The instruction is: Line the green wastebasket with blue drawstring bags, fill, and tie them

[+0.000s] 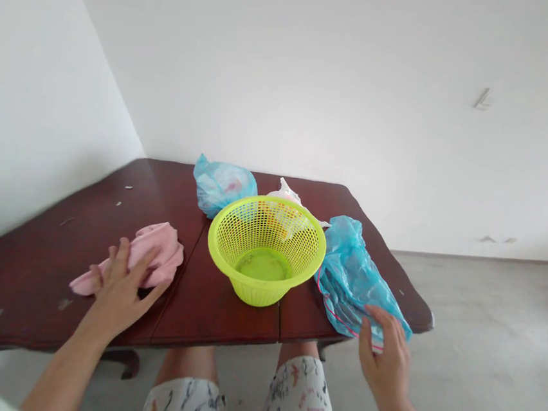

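Showing at the bottom edge: the person's legs in white printed shorts, knees under the near edge of the dark red-brown bench. Right hand is at the near right corner, thumb and fingers partly curled at the near end of a crumpled blue plastic bag; can't tell if it pinches the film or only touches it. Bag lies flattened along the right side of the bench, near end at the edge, pink-red drawstring running down its left side. Left hand is over on the left, ungripped, fingers spread over a pink cloth; contact hard to confirm. Cloth is bunched, lying on the bench, one end trailing left past the fingers. Between both hands, a yellow-green plastic basket stands upright mid-bench, mesh sides, solid base visible inside; blue bag is just right of it. Behind the basket, partly hidden, a white bag with orange showing through the mesh. Left of that, near the far edge, a rounded blue bundle, whitish and pinkish inside. Gray floor to the right. White wall behind.
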Action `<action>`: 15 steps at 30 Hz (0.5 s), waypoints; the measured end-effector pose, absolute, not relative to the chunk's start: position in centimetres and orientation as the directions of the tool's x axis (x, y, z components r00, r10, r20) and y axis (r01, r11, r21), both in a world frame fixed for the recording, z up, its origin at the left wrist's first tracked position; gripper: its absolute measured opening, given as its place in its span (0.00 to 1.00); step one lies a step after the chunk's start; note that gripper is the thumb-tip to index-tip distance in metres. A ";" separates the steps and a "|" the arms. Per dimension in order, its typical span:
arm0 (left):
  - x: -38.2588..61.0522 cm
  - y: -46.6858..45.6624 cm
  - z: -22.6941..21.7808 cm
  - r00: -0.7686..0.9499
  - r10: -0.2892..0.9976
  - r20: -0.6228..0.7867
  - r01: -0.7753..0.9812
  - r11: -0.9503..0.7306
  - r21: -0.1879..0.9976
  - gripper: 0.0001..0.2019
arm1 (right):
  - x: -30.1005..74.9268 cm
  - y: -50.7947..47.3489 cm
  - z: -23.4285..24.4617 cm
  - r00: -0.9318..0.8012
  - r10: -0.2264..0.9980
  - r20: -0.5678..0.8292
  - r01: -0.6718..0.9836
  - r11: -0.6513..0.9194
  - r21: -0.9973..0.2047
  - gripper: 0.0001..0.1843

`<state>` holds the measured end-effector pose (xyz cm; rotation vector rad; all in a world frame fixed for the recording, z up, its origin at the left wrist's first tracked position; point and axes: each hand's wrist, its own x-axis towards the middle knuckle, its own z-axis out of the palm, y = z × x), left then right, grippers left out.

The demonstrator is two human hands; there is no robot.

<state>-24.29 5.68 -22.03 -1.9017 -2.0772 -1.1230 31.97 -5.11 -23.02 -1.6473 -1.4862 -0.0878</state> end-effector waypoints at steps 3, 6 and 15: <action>-24.2 5.0 -21.4 -0.177 0.785 0.594 0.907 -0.104 0.408 0.18 | 36.1 -0.7 -23.0 0.169 0.862 0.478 0.953 -0.019 -0.303 0.22; -25.3 3.8 -21.4 -0.100 0.723 0.684 0.916 -0.201 0.346 0.15 | 38.7 2.3 -23.5 0.143 0.925 0.352 0.966 -0.052 -0.254 0.17; -15.7 -4.2 -20.1 0.031 0.424 0.905 0.538 -0.770 0.343 0.07 | 34.4 -2.8 -15.0 0.340 0.748 0.570 0.845 0.023 -0.534 0.22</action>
